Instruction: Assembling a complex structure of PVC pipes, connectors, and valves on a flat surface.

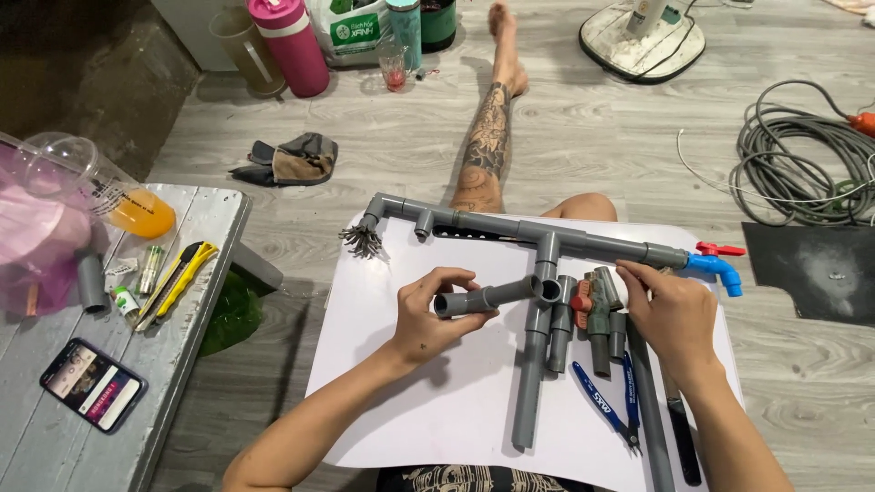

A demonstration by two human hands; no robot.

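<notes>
From the head camera, the left hand is curled around a short grey pipe piece, fingers wrapped over its near end, holding it level above a white board that lies across the person's lap. The far end of that piece touches the elbow fitting on the grey pipe assembly, just right of the left hand.

The right hand rests on the long horizontal run of the assembly, fingers closed lightly over the pipe; how firmly it grips I cannot tell. Just beyond its fingertips sits a blue tap with a red lever. Between the two hands lie a grey valve with a red handle and loose pipe stubs. Below the right hand lie blue-handled pliers.

Well left of the left hand, a grey desk carries a yellow utility knife and a phone.
</notes>
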